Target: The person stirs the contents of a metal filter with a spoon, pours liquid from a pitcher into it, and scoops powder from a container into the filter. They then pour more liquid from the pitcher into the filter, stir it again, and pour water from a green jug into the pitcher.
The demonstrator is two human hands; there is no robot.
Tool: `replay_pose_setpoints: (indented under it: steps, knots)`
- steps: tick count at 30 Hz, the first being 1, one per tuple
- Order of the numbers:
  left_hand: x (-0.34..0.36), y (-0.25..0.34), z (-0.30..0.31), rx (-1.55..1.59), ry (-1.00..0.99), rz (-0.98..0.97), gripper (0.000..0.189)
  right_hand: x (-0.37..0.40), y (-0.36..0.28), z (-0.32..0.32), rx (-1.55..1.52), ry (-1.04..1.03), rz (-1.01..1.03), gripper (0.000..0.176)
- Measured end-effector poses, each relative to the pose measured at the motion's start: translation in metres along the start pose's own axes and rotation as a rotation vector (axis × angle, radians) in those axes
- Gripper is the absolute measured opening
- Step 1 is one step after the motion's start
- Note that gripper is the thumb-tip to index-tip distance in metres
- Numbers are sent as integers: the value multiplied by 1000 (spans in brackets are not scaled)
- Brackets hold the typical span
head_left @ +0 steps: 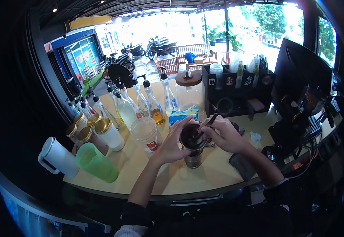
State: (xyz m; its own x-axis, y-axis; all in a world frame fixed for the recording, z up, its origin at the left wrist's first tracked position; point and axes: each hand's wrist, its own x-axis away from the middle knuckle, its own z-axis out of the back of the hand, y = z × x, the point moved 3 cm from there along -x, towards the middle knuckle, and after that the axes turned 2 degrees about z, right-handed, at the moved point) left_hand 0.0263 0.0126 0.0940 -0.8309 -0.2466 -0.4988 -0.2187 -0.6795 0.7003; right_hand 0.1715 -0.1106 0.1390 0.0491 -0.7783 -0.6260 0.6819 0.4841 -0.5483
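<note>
My left hand is curled round the side of a round cup with dark contents, thumb near its lower rim and fingers at the far side. In my right hand is a spoon, pinched by its black handle. The spoon's lower end dips into the cup. Directly below, a clear glass with something dark in it stands on the wooden counter; the cup overlaps its top in this view. Close behind my hands lies a blue and green packet.
Left of my hands are a clear plastic tub, gold-lidded jars, a green pitcher, a white jug and several pump bottles. A wooden-lidded jar and black cup organiser stand behind. A dark cloth lies right.
</note>
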Motion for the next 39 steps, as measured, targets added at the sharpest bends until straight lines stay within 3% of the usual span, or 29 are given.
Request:
replay_pose_setpoints:
  steps: [3, 9, 16, 18, 21, 25, 30, 35, 38, 39]
  knots:
    - [0, -2, 1, -5, 4, -5, 98, 1, 4, 3, 28, 2, -62, 13]
    - [0, 1, 2, -34, -4, -12, 98, -3, -5, 5, 129, -4, 47, 13]
    - [5, -9, 3, -23, 40, 1, 102, 1, 3, 1, 61, 24, -22, 15]
    - [7, -12, 0, 7, 72, 12, 104, 2, 4, 4, -193, 132, -169, 16]
    - [10, -19, -1, 29, 113, 62, 111, 6, 21, 4, -437, 264, -202, 15]
    - [13, -20, -5, -28, 146, 75, 112, 9, 23, 2, -428, 292, -207, 11]
    - [14, -27, -11, 37, 141, 119, 111, 11, 2, -3, -73, 234, -133, 9]
    - [15, -26, -12, 28, 130, 120, 111, 12, 5, -11, 63, 224, -76, 13]
    - [16, -4, 0, -232, 256, 34, 106, 9, -6, -12, 134, 218, -63, 11]
    - [17, 8, 4, -277, 285, -13, 93, 9, -10, -13, 172, 206, -54, 10]
